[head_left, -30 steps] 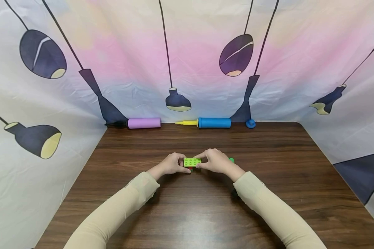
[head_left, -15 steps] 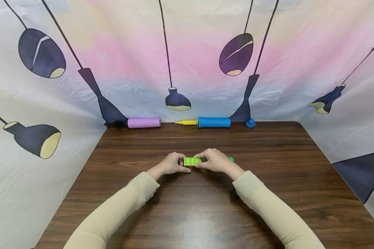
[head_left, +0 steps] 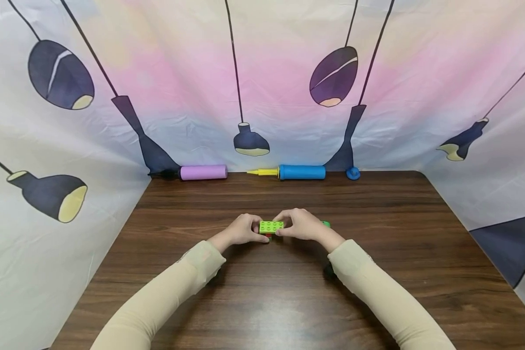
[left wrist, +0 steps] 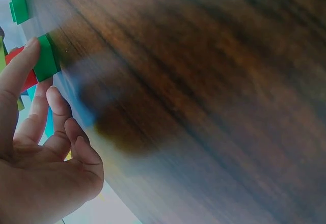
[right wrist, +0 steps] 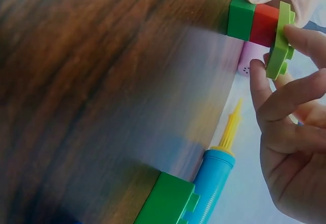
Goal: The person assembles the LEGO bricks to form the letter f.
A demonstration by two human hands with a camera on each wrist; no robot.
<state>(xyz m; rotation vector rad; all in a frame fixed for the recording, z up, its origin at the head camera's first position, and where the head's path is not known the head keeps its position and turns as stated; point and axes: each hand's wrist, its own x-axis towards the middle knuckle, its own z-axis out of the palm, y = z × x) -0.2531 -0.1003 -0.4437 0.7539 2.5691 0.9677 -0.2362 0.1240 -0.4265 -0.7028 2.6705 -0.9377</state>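
As the head view looks down on the counter [head_left: 262,296], the lime brick [head_left: 269,227] runs lengthwise from left grip [head_left: 243,229] to right grip [head_left: 304,225]. By the left wrist view, the left grip pinches the green brick [left wrist: 46,60]. By the right wrist view, lime overhangs the red brick [right wrist: 264,24] toward the right grip, which pinches it.

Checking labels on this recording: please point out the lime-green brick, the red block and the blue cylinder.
Lime-green brick [head_left: 271,227], head view: its studded top.
Red block [right wrist: 264,25], right wrist view: its side face.
Blue cylinder [head_left: 303,172], head view: the middle of its body.
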